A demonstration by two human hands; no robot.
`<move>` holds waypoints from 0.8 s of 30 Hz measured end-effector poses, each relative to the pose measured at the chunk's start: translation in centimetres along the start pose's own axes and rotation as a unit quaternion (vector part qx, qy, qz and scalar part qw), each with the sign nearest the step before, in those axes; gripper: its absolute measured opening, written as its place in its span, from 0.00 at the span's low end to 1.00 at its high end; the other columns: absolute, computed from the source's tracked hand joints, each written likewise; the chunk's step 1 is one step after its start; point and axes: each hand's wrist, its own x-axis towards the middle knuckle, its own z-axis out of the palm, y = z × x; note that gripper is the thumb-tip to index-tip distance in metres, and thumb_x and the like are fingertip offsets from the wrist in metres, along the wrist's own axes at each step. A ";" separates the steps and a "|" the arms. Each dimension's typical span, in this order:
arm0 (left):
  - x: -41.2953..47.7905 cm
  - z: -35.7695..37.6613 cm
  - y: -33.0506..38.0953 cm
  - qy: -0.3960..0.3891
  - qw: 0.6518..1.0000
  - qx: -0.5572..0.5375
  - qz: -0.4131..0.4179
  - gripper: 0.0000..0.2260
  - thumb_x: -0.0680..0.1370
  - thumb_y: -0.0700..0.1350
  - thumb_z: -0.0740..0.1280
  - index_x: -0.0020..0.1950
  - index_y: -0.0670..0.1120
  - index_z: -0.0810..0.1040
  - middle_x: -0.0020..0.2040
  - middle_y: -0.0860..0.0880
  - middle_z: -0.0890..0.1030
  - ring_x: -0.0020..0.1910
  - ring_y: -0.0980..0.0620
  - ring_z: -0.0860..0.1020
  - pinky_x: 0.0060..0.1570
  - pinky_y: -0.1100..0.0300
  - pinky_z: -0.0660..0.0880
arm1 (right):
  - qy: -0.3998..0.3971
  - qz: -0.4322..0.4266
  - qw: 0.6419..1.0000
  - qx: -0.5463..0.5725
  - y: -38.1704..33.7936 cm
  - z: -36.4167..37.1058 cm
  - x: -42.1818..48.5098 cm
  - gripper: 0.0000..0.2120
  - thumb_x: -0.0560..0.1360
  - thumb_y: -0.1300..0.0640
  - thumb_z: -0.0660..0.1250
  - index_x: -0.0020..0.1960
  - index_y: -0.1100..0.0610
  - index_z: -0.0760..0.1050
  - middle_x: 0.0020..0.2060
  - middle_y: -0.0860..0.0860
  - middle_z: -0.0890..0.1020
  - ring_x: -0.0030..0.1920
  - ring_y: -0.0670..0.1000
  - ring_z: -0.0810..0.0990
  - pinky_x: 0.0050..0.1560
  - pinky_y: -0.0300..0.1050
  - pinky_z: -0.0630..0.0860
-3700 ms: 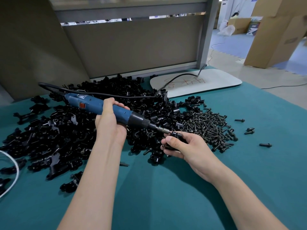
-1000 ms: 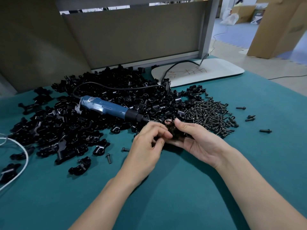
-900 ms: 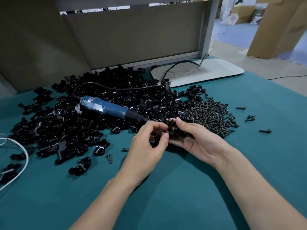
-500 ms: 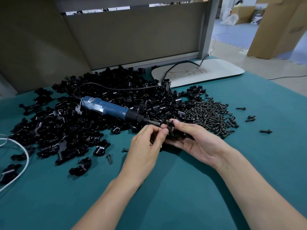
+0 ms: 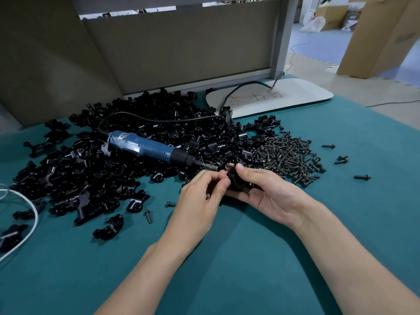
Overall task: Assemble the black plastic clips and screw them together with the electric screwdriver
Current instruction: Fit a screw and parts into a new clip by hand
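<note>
My right hand (image 5: 268,194) grips a black plastic clip (image 5: 236,180) with thumb on top and fingers under it. A screw head shows at the clip's top (image 5: 230,165). My left hand (image 5: 202,196) pinches the clip's left side with its fingertips. The blue electric screwdriver (image 5: 147,147) lies on the large heap of black clips (image 5: 113,160), its bit pointing at my hands; neither hand touches it. A pile of black screws (image 5: 286,158) lies just right of my hands.
A teal mat (image 5: 227,258) covers the table. Loose screws (image 5: 361,177) lie at the right, another loose screw (image 5: 147,215) and single clips (image 5: 109,228) near the left. A white cable (image 5: 25,201) loops at the left edge. A white base plate (image 5: 284,96) and a partition stand behind.
The left hand put the screwdriver down on the clip heap and came over to the clip in the right hand. Over the last second both hands only shifted slightly on the clip.
</note>
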 end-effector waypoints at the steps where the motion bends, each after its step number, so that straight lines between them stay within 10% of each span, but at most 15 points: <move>1: 0.0 -0.1 0.0 -0.003 1.000 -0.008 -0.001 0.04 0.82 0.52 0.66 0.54 0.55 0.80 0.52 0.62 0.81 0.52 0.61 0.79 0.48 0.68 0.75 | 0.002 0.000 1.000 0.001 0.0 0.0 0.0 0.14 0.77 0.56 0.70 0.54 0.66 0.85 0.56 0.62 0.85 0.59 0.57 0.84 0.57 0.48 0.83; 12: 0.6 -1.1 0.5 -0.047 0.999 -0.012 -0.014 0.03 0.81 0.53 0.68 0.53 0.58 0.80 0.50 0.62 0.83 0.46 0.56 0.80 0.46 0.59 0.76 | 0.008 -0.006 0.999 -0.044 -0.1 -0.1 0.0 0.19 0.80 0.58 0.68 0.64 0.72 0.77 0.63 0.68 0.80 0.65 0.63 0.80 0.65 0.54 0.80; 17: 0.9 -1.0 0.6 -0.036 0.998 0.058 -0.006 0.06 0.80 0.55 0.68 0.45 0.56 0.79 0.42 0.70 0.80 0.37 0.63 0.76 0.37 0.73 0.69 | 0.016 -0.009 0.999 -0.032 0.0 0.0 0.2 0.19 0.77 0.58 0.70 0.63 0.69 0.78 0.57 0.62 0.83 0.60 0.60 0.82 0.62 0.53 0.81; 24: 0.9 -1.1 0.5 -0.059 0.993 0.090 0.040 0.02 0.81 0.47 0.69 0.48 0.53 0.78 0.51 0.61 0.80 0.52 0.66 0.77 0.46 0.75 0.69 | 0.009 -0.007 1.000 -0.020 0.0 -0.3 0.3 0.11 0.75 0.57 0.72 0.53 0.63 0.86 0.52 0.59 0.85 0.53 0.54 0.86 0.55 0.48 0.83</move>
